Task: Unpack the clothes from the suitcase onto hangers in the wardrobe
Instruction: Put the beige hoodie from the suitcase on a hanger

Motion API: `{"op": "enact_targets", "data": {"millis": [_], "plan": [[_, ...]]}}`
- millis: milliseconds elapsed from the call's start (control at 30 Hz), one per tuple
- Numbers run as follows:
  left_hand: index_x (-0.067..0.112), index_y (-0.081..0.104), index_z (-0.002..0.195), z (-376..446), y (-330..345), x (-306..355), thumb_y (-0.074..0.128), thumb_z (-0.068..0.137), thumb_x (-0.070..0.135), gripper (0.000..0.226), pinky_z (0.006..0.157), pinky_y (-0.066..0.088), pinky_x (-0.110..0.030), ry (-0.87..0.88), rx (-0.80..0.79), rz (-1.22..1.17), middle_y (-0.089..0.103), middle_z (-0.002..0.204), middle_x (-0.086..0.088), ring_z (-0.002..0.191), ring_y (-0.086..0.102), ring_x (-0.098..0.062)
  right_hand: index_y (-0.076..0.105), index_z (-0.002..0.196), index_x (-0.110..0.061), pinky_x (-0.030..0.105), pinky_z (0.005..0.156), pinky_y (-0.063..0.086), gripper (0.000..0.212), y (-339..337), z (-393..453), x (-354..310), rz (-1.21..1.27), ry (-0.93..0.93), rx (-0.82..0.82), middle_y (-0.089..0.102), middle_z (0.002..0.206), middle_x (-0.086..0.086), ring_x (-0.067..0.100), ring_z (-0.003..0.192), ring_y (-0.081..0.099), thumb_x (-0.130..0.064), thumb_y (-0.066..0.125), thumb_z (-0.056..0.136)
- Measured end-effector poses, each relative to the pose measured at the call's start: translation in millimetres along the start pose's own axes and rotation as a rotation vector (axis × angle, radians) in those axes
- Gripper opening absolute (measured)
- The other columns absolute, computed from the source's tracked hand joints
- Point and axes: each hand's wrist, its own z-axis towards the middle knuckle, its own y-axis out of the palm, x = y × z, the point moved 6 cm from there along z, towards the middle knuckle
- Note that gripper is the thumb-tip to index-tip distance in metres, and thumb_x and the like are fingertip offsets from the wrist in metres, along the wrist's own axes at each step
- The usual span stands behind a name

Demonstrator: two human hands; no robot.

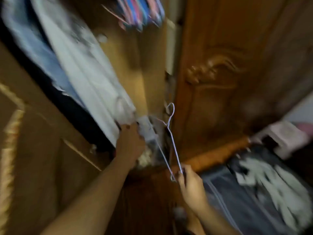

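Both arms reach out from the bottom of the blurry picture. The right hand [189, 182] pinches a thin wire hanger [171, 141] by its bottom corner, with the hook pointing up, right in front of the carved wardrobe door [220, 82]. The left hand [131, 141] grips the bottom edge of a pale hanging cloth [88, 78], left of the hanger. An open suitcase [245, 197] with more white clothes [271, 184] lies below the door, to the right. I think the hanger is light, bendy and a bit slippery, so holding it near the neck would work better. Spare colored hangers [140, 12] hang up high.
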Motion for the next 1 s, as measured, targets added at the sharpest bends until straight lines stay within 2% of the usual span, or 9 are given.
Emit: {"op": "enact_targets", "data": {"millis": [100, 267, 467, 567, 633, 767, 867, 933, 1000], "plan": [[0.015, 0.048, 0.139, -61.3, 131.8, 22.6, 0.059, 0.094, 0.019, 0.047, 0.104, 0.045, -0.047, 0.036, -0.361, -0.041, 0.046, 0.142, -0.019, 0.127, 0.049, -0.04, 0.059, 0.095, -0.024, 0.015, 0.059, 0.048, 0.015, -33.1, -77.1, 71.1, 0.228, 0.366, 0.055, 0.071, 0.073, -0.008, 0.002, 0.066, 0.065, -0.012, 0.053, 0.101], [0.014, 0.057, 0.135, -119.3, 229.6, 96.2, 0.061, 0.09, 0.015, 0.045, 0.109, 0.039, -0.042, 0.184, -0.57, -0.054, 0.053, 0.129, -0.023, 0.124, 0.05, -0.041, 0.058, 0.104, 0.005, 0.025, 0.046, 0.053, 0.016, -136.6, -176.2, 162.1, 0.64, 0.831, 0.178, 0.066, 0.073, 0.01, 0.015, 0.051, 0.064, 0.008, 0.042, 0.102], [0.022, 0.05, 0.148, -107.0, 315.3, 164.4, 0.061, 0.097, 0.036, 0.054, 0.101, 0.044, -0.047, 0.613, -0.579, 0.323, 0.051, 0.142, -0.019, 0.123, 0.053, -0.043, 0.057, 0.112, 0.012, 0.03, 0.056, 0.058, 0.024, -224.0, -252.8, 241.8, 0.81, 0.894, 0.216, 0.069, 0.086, 0.017, 0.03, 0.066, 0.071, -0.008, 0.052, 0.099], [0.017, 0.071, 0.107, -92.4, 368.4, 190.5, 0.056, 0.097, 0.03, 0.022, 0.075, 0.054, -0.049, 0.769, -0.588, 0.41, 0.071, 0.098, -0.015, 0.087, 0.068, -0.04, 0.06, 0.114, 0.005, 0.034, 0.07, 0.059, 0.042, -241.0, -263.0, 286.0, 0.871, 0.908, 0.216, 0.07, 0.097, 0.023, 0.039, 0.084, 0.072, -0.031, 0.069, 0.093], [0.019, 0.064, 0.083, -86.2, 407.7, 210.2, 0.047, 0.098, 0.026, 0.023, 0.063, 0.055, -0.042, 0.814, -0.709, 0.36, 0.067, 0.076, -0.01, 0.072, 0.068, -0.036, 0.06, 0.111, 0.004, 0.035, 0.076, 0.058, 0.033, -245.7, -270.9, 327.4, 0.87, 0.979, 0.215, 0.069, 0.098, 0.024, 0.038, 0.086, 0.072, -0.025, 0.065, 0.095], [0.03, 0.063, 0.106, -88.8, 483.7, 259.4, 0.049, 0.095, 0.039, 0.02, 0.075, 0.055, -0.036, 0.995, -0.869, 0.343, 0.071, 0.101, -0.005, 0.09, 0.069, -0.029, 0.068, 0.108, -0.012, 0.037, 0.094, 0.053, 0.027, -239.5, -261.2, 397.2, 0.589, 1.07, 0.015, 0.074, 0.103, 0.005, 0.018, 0.096, 0.068, -0.033, 0.071, 0.091], [0.033, 0.065, 0.114, -110.4, 559.8, 284.6, 0.05, 0.093, 0.037, 0.026, 0.063, 0.056, -0.032, 1.277, -0.917, 0.371, 0.073, 0.096, -0.001, 0.08, 0.07, -0.025, 0.058, 0.123, -0.028, 0.025, 0.079, 0.054, 0.036, -207.5, -217.9, 448.3, 0.643, 1.059, 0.07, 0.072, 0.107, -0.001, 0.011, 0.092, 0.069, -0.04, 0.065, 0.09], [0.032, 0.066, 0.114, -113.6, 607.8, 291.6, 0.048, 0.094, 0.038, 0.028, 0.058, 0.054, -0.032, 1.403, -0.887, 0.391, 0.07, 0.089, 0.0, 0.076, 0.069, -0.025, 0.061, 0.113, -0.019, 0.02, 0.061, 0.05, 0.026, -184.5, -190.0, 488.1, 0.672, 1.056, 0.278, 0.073, 0.088, 0.005, 0.015, 0.069, 0.067, -0.037, 0.058, 0.094], [0.031, 0.065, 0.118, -101.6, 663.9, 284.4, 0.042, 0.099, 0.047, 0.034, 0.07, 0.052, -0.034, 1.342, -0.931, 0.381, 0.068, 0.1, 0.001, 0.091, 0.068, -0.025, 0.065, 0.089, -0.009, 0.021, 0.052, 0.04, 0.023, -157.4, -174.4, 533.3, 0.625, 1.08, 0.419, 0.064, 0.064, 0.001, 0.013, 0.054, 0.051, -0.023, 0.052, 0.102]]}}
